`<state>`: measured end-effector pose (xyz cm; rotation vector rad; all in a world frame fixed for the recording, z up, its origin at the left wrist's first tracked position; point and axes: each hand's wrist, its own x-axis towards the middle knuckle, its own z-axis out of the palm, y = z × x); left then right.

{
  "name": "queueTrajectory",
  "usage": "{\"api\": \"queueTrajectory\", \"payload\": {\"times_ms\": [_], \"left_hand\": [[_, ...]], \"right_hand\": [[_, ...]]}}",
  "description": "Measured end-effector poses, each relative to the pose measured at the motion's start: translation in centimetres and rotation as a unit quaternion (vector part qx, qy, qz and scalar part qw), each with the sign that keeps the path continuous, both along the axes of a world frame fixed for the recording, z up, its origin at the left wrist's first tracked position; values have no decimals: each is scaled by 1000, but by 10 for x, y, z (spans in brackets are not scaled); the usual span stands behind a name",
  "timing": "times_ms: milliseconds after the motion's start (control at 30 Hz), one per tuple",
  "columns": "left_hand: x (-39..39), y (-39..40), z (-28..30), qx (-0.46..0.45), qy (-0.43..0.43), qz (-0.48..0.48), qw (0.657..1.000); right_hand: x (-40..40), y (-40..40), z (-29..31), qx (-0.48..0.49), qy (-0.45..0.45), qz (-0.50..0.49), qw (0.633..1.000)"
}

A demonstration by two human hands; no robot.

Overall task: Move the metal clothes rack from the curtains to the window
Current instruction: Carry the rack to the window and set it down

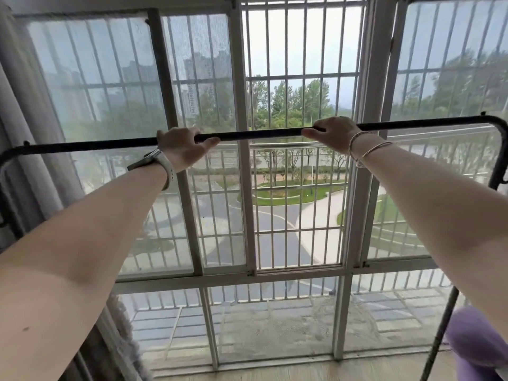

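Black metal rack [255, 133] bar spans the window [299, 171]; left hand [182, 147] and right hand [334, 133] each grip it closed.

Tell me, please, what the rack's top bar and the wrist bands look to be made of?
The rack's top bar, gripped by both hands, looks like matt black painted metal tubing: thin, round, bent at the corners. The watch strap seems pale, smooth rubber or silicone. The bangles appear to be thin, shiny silver-coloured metal.

Soft, hazy daylight enters through the window [299, 105]; edges bow, and the corners look perhaps slightly blurred.
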<state>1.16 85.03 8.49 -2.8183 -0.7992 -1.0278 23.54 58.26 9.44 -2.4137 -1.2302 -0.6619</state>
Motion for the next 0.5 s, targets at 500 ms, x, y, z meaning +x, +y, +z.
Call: {"api": "queueTrajectory", "payload": {"times_ms": [500], "left_hand": [[13, -1, -1, 24, 6, -2, 1000]], "right_hand": [[5, -8, 1, -23, -23, -29, 999]]}}
